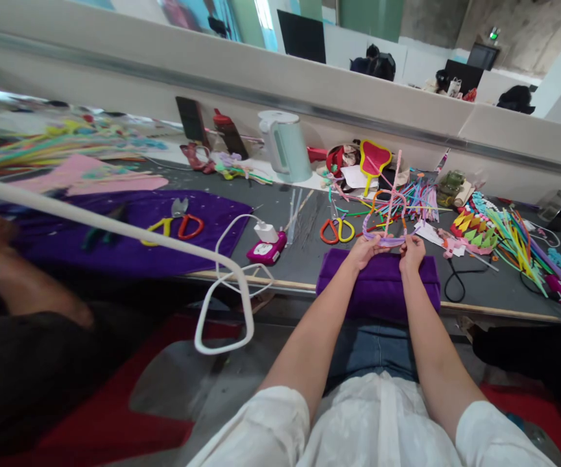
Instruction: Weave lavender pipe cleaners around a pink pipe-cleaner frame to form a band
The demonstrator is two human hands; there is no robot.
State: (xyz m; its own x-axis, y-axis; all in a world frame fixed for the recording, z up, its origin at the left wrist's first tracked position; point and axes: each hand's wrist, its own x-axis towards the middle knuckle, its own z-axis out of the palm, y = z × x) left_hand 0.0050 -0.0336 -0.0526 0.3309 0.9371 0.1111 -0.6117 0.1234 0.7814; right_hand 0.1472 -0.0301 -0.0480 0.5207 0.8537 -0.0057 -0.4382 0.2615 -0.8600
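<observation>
Above a rolled purple cloth [380, 292] at the table's front edge, a bent pipe-cleaner loop [380, 240] in lilac and orange is held up, a pink stem rising from it. My left hand [366, 250] pinches the loop's lower left part. At its lower right end the fingers of my right hand [412, 252] are closed on the same loop. Just behind my left hand lie scissors [337, 231] with red and yellow handles. Loose pipe cleaners [421, 201] in pink, blue and lilac spread behind the loop.
A white curved tube [163, 241] crosses the left side. A person's arm [32, 272] is beyond it, by a purple cloth [222, 214] with pliers and scissors. A kettle [292, 146] stands at the back near a plugged-in magenta power strip [266, 250]. More pipe cleaners [518, 240] lie right.
</observation>
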